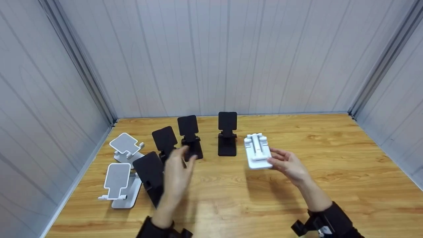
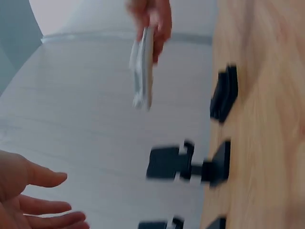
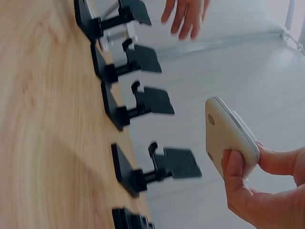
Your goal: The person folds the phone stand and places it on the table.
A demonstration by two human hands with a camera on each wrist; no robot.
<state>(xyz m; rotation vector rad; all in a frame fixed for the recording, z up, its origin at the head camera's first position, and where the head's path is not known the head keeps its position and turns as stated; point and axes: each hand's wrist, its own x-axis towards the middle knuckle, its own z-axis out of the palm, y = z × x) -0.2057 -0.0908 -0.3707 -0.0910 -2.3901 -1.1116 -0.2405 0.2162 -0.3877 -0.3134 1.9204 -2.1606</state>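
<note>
Hands well apart. The right hand (image 1: 290, 168) grips a folded white stand (image 1: 257, 154) by its near right edge — thumb on one face, fingers on the other — and holds it above the desk (image 1: 330, 158). Left hand (image 1: 176, 173): thumb and fingers parted, raised near the opened black stands (image 1: 228, 121).

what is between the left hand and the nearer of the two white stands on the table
A black stand lies between the left hand and the nearer white stand, as the head view shows.
</note>
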